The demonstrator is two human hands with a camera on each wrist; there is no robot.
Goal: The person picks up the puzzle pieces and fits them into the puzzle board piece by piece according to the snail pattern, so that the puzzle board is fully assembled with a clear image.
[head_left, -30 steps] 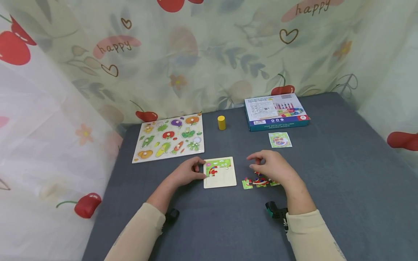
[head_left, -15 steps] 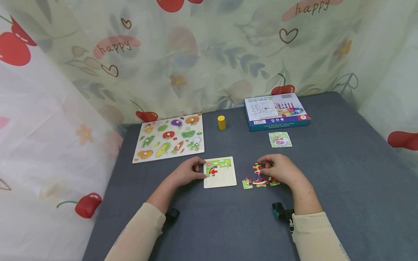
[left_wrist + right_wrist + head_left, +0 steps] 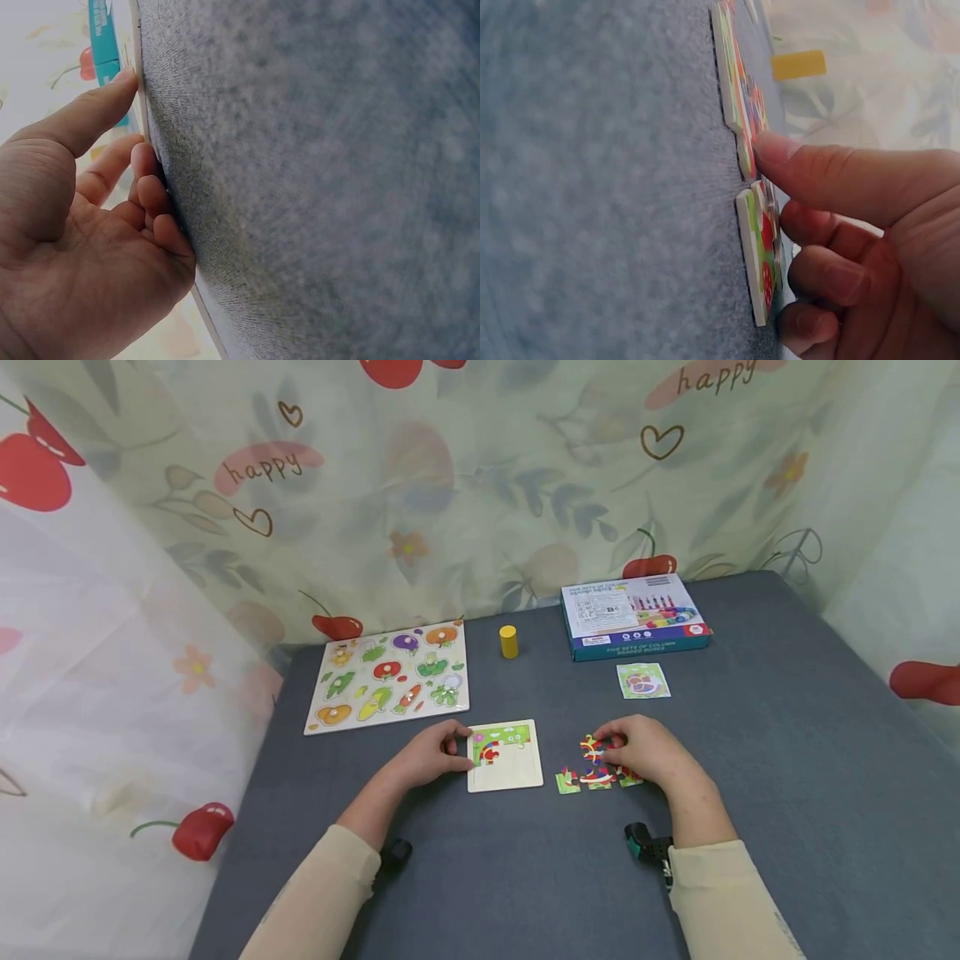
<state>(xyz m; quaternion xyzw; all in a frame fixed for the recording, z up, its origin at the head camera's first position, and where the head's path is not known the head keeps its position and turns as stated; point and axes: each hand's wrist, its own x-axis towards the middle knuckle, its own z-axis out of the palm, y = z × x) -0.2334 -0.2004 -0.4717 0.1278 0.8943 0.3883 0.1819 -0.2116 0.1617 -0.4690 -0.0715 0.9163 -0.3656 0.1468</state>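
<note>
Head view: Wooden puzzle board (image 3: 519, 772) flat on the grey tabletop (image 3: 495, 877), placed pieces (image 3: 504, 737) along its top and left, the rest bare wood. Left hand (image 3: 429, 753) at its left edge, thumb and forefinger spread wide; looks like bracing, not pinching. Loose puzzle pieces (image 3: 597, 780) bunched right of the board, well apart from it. Right hand (image 3: 645, 750) over them, thumb-to-finger gap narrow. Bunching is the hazard: dragging one could hook its neighbours.

Left wrist view: Thumb and forefinger at the rim, other fingers curled. Contact on one side only; a sideways push could slide or turn the board.

Right wrist view: Thumb tip on a thin piece; can't tell whether it's pinched. Low edges offer little purchase, so the thumb may skid. Lower fingers close beside another piece; might nudge it.
</note>
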